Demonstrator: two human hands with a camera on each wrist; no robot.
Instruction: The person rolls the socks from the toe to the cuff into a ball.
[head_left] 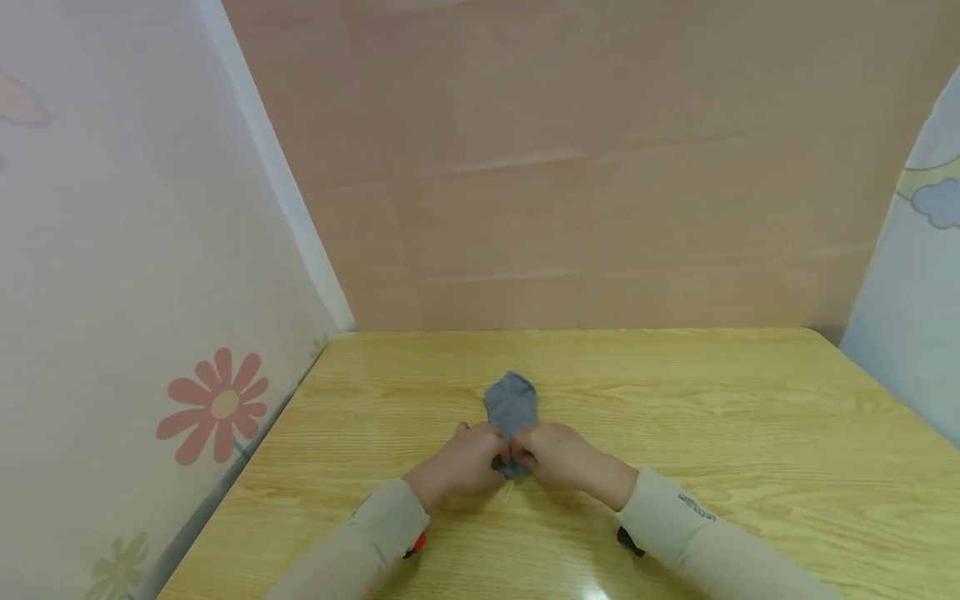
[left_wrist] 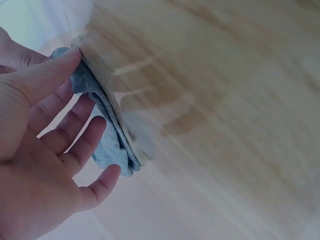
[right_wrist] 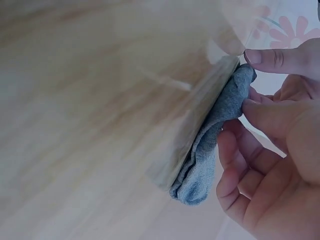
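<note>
A small grey-blue sock (head_left: 512,404) lies on the wooden table, its rounded end pointing away from me. My left hand (head_left: 467,460) and right hand (head_left: 561,455) meet over its near end. In the left wrist view, the left thumb and index finger pinch the sock's (left_wrist: 107,135) edge, while the other fingers spread loosely along its side. The right wrist view has the right thumb and fingers pinching the same end of the sock (right_wrist: 220,120), with the left thumb right beside them. A thin loose thread (left_wrist: 68,27) sticks out from that end.
The light wooden table (head_left: 735,417) meets a plain brownish backdrop (head_left: 600,167) at the back. A pale wall covering with a printed flower (head_left: 223,405) borders the left side. A red and black piece (head_left: 417,546) shows under the left sleeve, a black piece (head_left: 630,542) under the right.
</note>
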